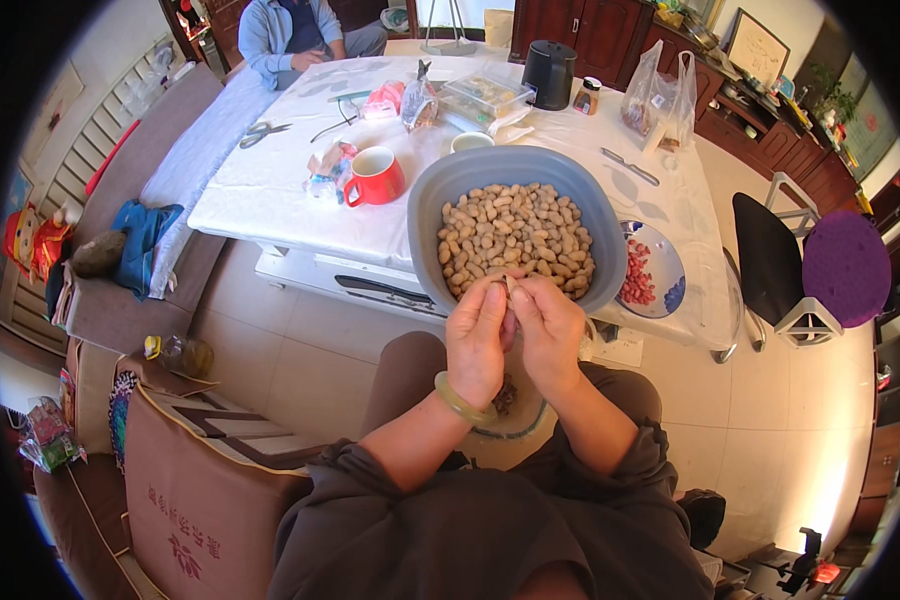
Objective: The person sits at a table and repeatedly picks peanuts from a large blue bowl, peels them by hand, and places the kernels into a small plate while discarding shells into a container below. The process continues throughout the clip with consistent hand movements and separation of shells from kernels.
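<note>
My left hand [478,340] and my right hand [547,328] meet at the near rim of a grey-blue basin [610,215]. Their fingertips pinch a pale peanut [511,283] between them, mostly covered by the thumbs. Whole peanuts in their shells [515,235] fill the basin. Right of it, a white and blue dish [674,262] holds red-skinned shelled kernels [638,272]. A light green bangle circles my left wrist. Below my hands, between my knees, a see-through container [535,425] with dark bits inside shows partly behind my forearms.
The table [240,195] carries a red mug [374,177], scissors [262,133], a knife [630,167], a black kettle [550,75] and plastic bags [660,95]. A person [295,40] sits at the far left. Chairs [845,268] stand at the right, and a brown-covered seat [205,500] at the lower left.
</note>
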`<state>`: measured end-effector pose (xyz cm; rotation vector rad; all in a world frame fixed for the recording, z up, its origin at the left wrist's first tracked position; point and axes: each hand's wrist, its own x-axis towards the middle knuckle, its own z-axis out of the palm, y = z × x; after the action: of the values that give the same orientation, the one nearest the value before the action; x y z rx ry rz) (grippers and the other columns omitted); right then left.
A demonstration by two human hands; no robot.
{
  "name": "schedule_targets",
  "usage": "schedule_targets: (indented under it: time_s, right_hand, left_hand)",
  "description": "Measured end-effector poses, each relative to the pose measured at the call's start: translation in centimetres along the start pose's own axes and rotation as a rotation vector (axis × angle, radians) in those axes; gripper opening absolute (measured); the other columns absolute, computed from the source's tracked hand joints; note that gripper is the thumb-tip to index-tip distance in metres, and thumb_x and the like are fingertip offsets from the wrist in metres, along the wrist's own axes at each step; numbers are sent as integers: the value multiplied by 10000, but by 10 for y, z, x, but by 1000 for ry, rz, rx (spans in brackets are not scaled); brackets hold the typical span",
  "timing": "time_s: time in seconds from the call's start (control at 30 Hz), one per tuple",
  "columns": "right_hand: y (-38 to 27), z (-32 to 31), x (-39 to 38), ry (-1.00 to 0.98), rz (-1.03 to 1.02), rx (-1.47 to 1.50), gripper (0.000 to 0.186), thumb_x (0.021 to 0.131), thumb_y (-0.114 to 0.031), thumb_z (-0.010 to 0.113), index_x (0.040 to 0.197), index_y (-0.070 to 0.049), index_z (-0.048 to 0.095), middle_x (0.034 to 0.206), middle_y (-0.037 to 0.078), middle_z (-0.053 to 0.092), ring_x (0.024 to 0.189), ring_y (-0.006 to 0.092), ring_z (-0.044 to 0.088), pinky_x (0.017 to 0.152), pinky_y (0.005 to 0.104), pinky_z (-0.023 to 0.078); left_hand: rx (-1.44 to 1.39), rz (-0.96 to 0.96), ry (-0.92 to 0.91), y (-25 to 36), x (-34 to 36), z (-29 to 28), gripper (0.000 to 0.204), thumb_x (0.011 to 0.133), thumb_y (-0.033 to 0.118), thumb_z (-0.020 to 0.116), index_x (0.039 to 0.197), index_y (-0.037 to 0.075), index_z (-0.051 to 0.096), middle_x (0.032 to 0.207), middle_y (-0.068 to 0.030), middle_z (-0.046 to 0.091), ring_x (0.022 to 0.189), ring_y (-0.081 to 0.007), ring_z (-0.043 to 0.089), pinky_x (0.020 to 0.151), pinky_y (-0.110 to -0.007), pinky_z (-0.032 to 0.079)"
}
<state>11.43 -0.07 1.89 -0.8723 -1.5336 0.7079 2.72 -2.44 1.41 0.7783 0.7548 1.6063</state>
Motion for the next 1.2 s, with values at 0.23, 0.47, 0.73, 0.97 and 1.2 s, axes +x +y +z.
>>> schedule_targets:
  time_s: [0.23,0.47,0.73,0.97,1.2]
  right_hand:
    - [2,-3,-1,-14,188,121,89,862,-67,557,876,5,607,675,53,557,575,114,534,538,229,425]
    - [5,-5,2,-50,212,216,114,875,-92,555,898,7,606,740,38,548,641,104,528,602,222,428]
    - [14,-7,7,-108,164,278,135,877,-92,551,942,11,609,797,46,532,724,111,522,664,217,420]
    - [7,-11,10,-208,190,458,130,879,-68,540,955,26,587,940,78,518,775,120,541,722,242,454]
    - [15,-13,13,-229,142,444,110,869,-28,545,960,30,562,1046,111,551,729,119,593,678,224,493]
  left_hand:
    - [-106,-23,-8,-1,-2,3,302,969,243,413,1145,33,539,664,70,405,527,-5,299,459,-155,236]
    - [-259,-104,-54,4,4,-1,339,976,255,377,1209,37,493,668,37,422,504,-30,318,438,-168,241]
    - [-429,-273,-109,11,11,-11,349,962,242,369,1220,30,469,730,26,464,529,-52,357,450,-186,256]
    - [-470,-335,-71,17,15,-14,306,950,210,360,1148,34,514,768,24,502,556,-44,389,459,-187,268]
    - [-504,-345,-92,13,16,-19,278,950,209,384,1101,25,528,771,23,514,568,-43,404,466,-181,278]
